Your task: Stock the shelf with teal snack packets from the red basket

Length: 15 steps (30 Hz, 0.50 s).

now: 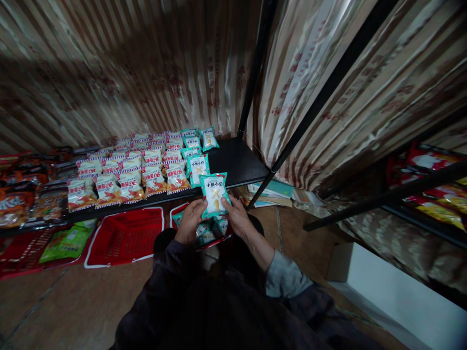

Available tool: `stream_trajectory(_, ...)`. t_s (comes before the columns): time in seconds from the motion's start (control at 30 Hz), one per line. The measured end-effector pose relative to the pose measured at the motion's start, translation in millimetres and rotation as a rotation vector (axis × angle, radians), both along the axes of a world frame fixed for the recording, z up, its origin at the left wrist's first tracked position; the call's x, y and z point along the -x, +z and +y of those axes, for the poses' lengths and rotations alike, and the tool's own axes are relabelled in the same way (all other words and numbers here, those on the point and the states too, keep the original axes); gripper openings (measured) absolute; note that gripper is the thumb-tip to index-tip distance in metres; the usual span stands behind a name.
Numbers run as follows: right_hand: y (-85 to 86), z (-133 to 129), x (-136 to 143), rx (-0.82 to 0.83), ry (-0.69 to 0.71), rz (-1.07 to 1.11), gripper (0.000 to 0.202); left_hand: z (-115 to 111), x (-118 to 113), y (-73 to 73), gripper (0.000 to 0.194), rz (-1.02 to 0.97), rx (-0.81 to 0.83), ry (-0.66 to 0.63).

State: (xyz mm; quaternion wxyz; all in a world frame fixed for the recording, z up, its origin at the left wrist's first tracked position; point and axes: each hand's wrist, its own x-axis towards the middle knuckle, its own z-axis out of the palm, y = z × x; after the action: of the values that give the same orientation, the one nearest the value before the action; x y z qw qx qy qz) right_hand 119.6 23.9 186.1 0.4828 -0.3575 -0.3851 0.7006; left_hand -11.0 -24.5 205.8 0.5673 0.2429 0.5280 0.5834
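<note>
We grip a bag (214,195) by both sides, left hand (190,222) and right hand (240,218) fingers closed on it (likely so its front lies flat)

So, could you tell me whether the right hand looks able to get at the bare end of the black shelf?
Probably yes: the right hand is near the front edge of the black shelf, and the slanting post leaves the front open, though the hand is holding a teal packet.
</note>
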Motion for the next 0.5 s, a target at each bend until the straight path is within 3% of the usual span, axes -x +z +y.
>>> stream_trajectory(0.23,-3.7,1.6,0.7,-0.040,-0.010,-0.083,0.044,-1.5,-2.7,-1.9,0.056,-0.051,0.040,0.052)
stream_trajectory(0.5,4.5,-1.3,-4.9,0.021,0.109,-0.033,0.048,1.2,-1.9,-5.6,0.055,-0.070,0.006,0.076)
